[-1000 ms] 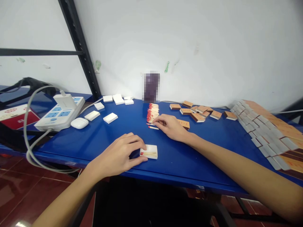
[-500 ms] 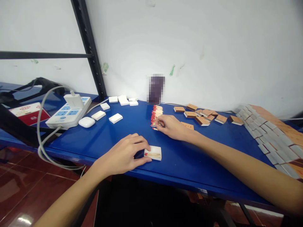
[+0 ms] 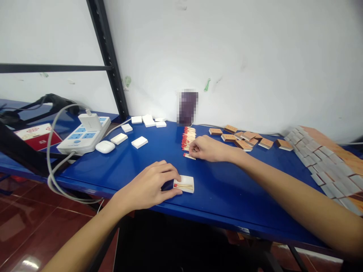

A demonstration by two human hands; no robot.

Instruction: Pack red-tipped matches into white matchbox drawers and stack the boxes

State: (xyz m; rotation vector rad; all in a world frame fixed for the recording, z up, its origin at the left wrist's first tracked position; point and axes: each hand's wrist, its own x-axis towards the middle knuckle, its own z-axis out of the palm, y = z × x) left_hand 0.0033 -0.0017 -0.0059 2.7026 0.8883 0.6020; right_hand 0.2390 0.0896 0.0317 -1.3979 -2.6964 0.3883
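Observation:
My left hand steadies a small white matchbox tray near the front of the blue table, thumb on its near side and fingers on its far side. A few red-headed matches lie inside the tray. Farther back, my right hand is closed in a pinch at the near end of a pile of matches, whose red heads point left. One or more matches lie just in front of the pile, against the fingertips. What sits between those fingertips is hidden.
White trays lie at the back left, beside a white earbud case and a power strip with a cable. Brown matchbox sleeves are scattered at the back right. Rows of grey pieces cover the right side.
My right hand has shifted slightly up, and the matches in front of the pile show more from under its fingers. My left hand stays on the tray.

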